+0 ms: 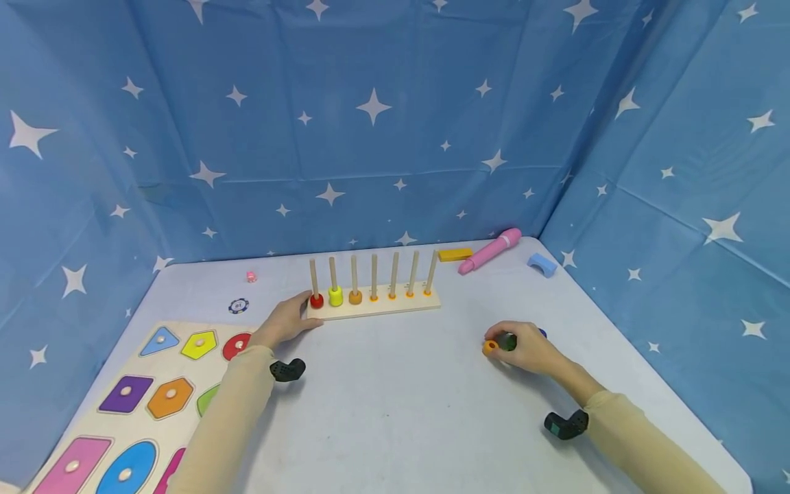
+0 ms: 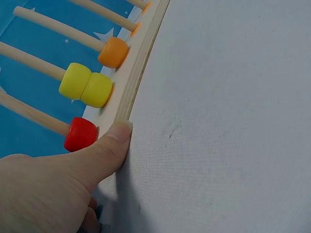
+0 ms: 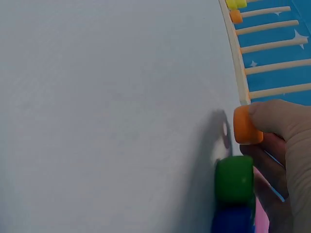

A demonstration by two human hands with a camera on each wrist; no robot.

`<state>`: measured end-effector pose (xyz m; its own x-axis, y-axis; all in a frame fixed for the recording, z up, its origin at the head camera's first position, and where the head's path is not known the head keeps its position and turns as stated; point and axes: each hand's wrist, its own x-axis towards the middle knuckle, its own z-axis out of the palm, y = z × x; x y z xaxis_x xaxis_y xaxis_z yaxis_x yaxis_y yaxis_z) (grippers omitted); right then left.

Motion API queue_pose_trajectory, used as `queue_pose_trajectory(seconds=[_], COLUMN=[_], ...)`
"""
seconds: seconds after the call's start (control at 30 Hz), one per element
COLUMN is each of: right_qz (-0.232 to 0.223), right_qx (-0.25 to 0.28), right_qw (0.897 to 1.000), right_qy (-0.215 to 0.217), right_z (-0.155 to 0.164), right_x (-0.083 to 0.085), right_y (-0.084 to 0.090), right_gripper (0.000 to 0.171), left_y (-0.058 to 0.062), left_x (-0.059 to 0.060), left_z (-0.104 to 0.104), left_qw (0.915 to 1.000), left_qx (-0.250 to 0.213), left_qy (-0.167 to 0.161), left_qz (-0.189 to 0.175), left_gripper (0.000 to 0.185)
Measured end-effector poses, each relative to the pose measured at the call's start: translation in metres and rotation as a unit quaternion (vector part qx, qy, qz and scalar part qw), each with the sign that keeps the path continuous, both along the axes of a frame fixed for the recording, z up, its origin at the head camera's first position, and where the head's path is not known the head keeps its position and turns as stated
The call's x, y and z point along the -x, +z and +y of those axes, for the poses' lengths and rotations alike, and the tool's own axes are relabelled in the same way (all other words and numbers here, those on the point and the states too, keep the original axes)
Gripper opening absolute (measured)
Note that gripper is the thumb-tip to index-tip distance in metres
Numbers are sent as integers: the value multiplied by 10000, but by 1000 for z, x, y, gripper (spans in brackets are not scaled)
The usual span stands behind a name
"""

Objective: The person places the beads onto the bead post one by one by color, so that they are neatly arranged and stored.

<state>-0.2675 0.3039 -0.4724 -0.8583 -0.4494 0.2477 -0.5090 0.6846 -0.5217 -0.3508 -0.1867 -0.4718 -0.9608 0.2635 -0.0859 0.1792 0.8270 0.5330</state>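
Note:
A wooden peg board (image 1: 376,311) with a row of upright pegs stands near the back of the table. One red bead (image 1: 317,302), two stacked yellow beads (image 2: 86,85) and one orange bead (image 2: 113,52) sit on its three leftmost pegs; the other pegs carry none. My left hand (image 1: 286,321) grips the board's left end, the thumb along its front edge. At the right, my right hand (image 1: 524,348) pinches a second orange bead (image 3: 245,127) between thumb and fingers. A green bead (image 3: 234,179) and a blue bead (image 3: 233,221) are close beside that hand, partly hidden in the head view.
A shape puzzle board (image 1: 138,363) lies front left, partly under the left sleeve. Behind it are a poker chip (image 1: 238,306) and a small pink piece (image 1: 251,276). A yellow block (image 1: 455,254), pink toy microphone (image 1: 490,251) and blue arch block (image 1: 542,265) lie back right.

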Motion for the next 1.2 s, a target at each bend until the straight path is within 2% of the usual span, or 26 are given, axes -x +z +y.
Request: queue_pose_trajectory(seconds=[0.13, 0.27, 0.43, 0.57, 0.63, 0.83, 1.03, 1.2], right_qz=[15, -1, -41, 277, 529, 1019, 1000, 923], right_qx=[184, 582, 1041, 1186, 1279, 1646, 1669, 1708], right_qw=[9998, 9983, 9940, 9913, 9890, 9800, 9805, 9805], right_qy=[34, 94, 332, 490, 526, 463, 263, 293], right_z=[-9, -24, -58, -86, -98, -125, -161, -193], right_x=[6, 12, 12, 15, 22, 60, 84, 98], right_y=[4, 14, 49, 77, 84, 81, 92, 100], right_gripper=[24, 24, 25, 23, 22, 23, 24, 24], left_y=[0, -1, 0, 0, 0, 0, -3, -3], left_x=[-2, -3, -2, 0, 0, -1, 1, 1], left_z=[-1, 0, -1, -2, -2, -2, -2, -2], left_qw=[10000, 9999, 9999, 10000, 10000, 10000, 10000, 10000], left_qx=[-25, -25, -3, -23, -44, -45, -9, -30], left_qy=[30, 65, 71, 48, 42, 60, 47, 36], left_qz=[-64, -123, -94, -49, -34, 6, 61, 73], left_gripper=[81, 81, 82, 82, 82, 82, 82, 82])
